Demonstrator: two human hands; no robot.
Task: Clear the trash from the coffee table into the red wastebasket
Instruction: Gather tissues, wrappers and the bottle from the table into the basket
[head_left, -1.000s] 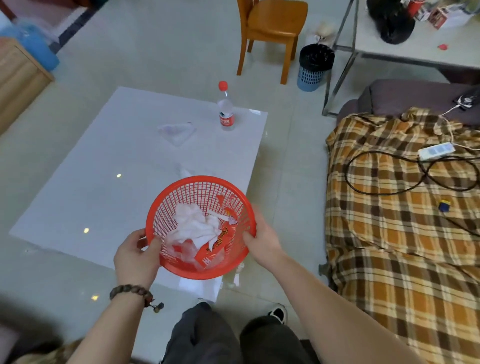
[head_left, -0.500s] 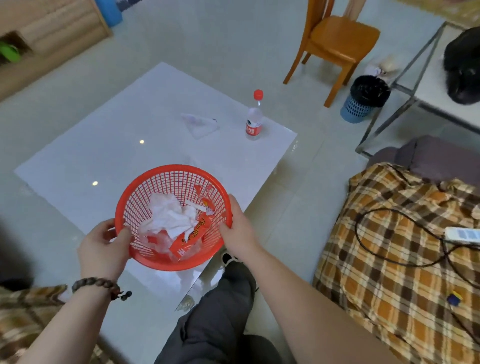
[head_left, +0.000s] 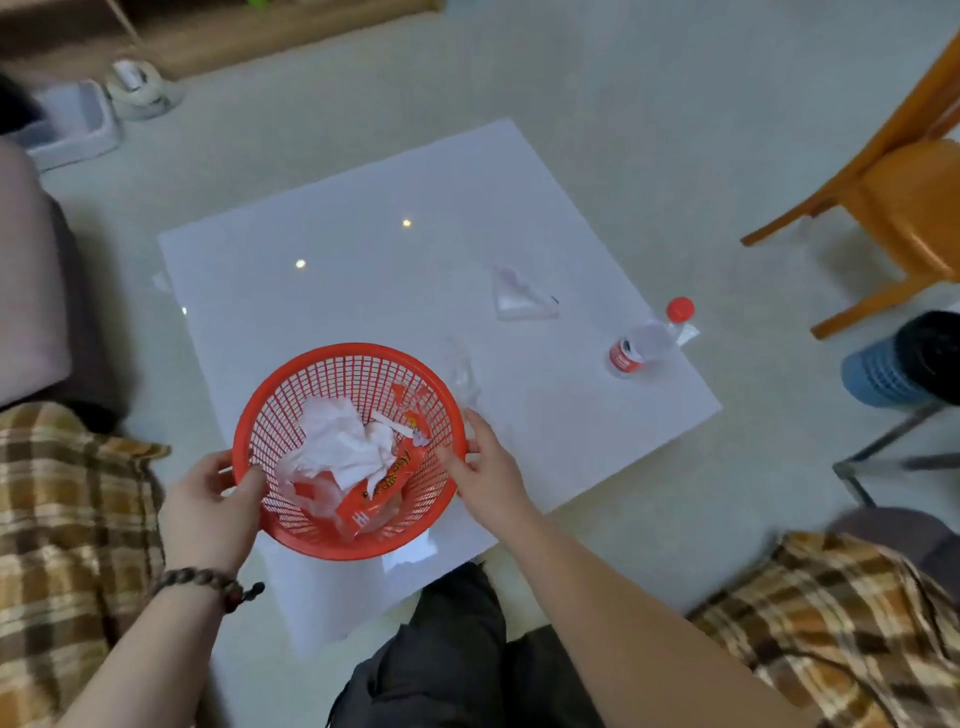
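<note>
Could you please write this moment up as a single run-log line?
left hand: grips red wastebasket rim | right hand: grips opposite rim | inside: tissues, snack wrapper | table: bottle, clear wrapper

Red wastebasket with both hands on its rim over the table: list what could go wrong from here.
1. The red wastebasket is tilted toward the camera between the left hand and right hand; the crumpled tissue could spill.
2. The clear plastic wrapper barely shows against the white coffee table and may be missed.
3. The upright water bottle near the table edge could be knocked off.
</note>
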